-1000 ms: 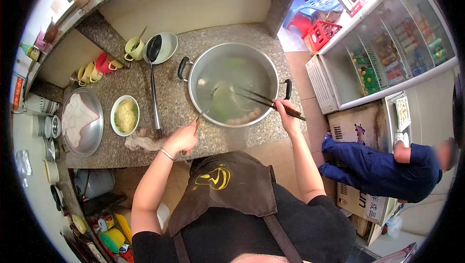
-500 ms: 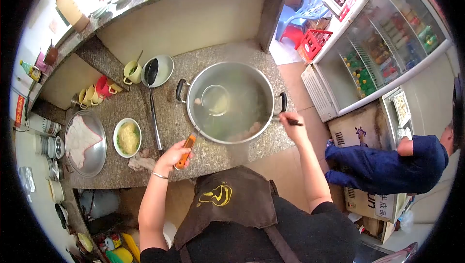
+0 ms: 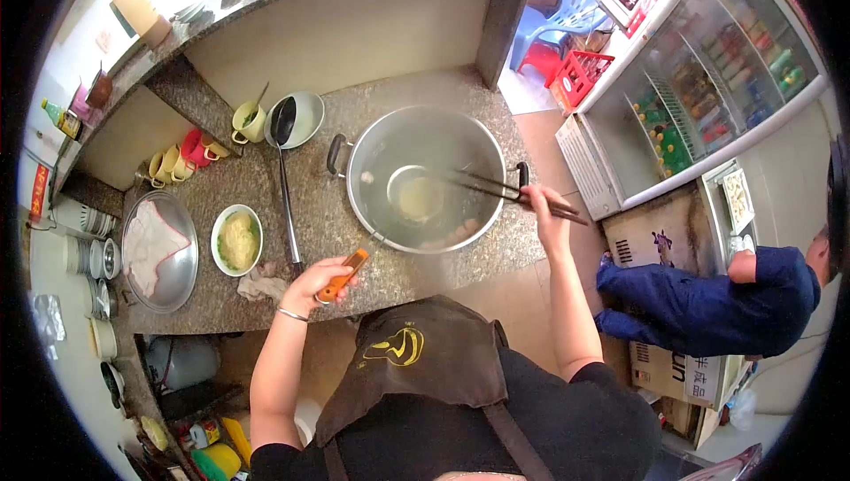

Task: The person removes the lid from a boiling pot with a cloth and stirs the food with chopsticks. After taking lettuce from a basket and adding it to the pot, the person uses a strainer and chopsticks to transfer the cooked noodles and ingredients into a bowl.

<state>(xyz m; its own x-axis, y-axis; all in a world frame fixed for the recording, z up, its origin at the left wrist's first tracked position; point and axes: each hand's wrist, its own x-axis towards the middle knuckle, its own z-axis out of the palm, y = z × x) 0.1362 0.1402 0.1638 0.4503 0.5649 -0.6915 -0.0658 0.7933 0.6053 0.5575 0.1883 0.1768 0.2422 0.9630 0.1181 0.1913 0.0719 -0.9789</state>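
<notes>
A large metal pot (image 3: 359,206) of cloudy liquid stands on the counter in front of me. My left hand (image 3: 324,284) is closed round the orange handle (image 3: 343,277) of a strainer. Its round basket (image 3: 416,196) sits in the liquid, with something pale inside. My right hand (image 3: 549,215), right of the pot, grips long dark chopsticks (image 3: 496,187), which reach over the rim towards the basket. Steam blurs their tips, so contact is unclear. Pale lumps lie in the liquid near the lower right wall.
Left of the pot are a ladle (image 3: 284,180) resting in a bowl (image 3: 309,120), a noodle bowl (image 3: 257,222), a cloth (image 3: 263,283) and a cloth-covered metal tray (image 3: 184,279). Several cups (image 3: 173,165) stand behind. At right, a person (image 3: 708,308) stands near a glass-door fridge (image 3: 584,162).
The strainer basket has shifted right and slightly down in the pot. My right hand has moved slightly up and right, and the chopsticks now extend over the liquid.
</notes>
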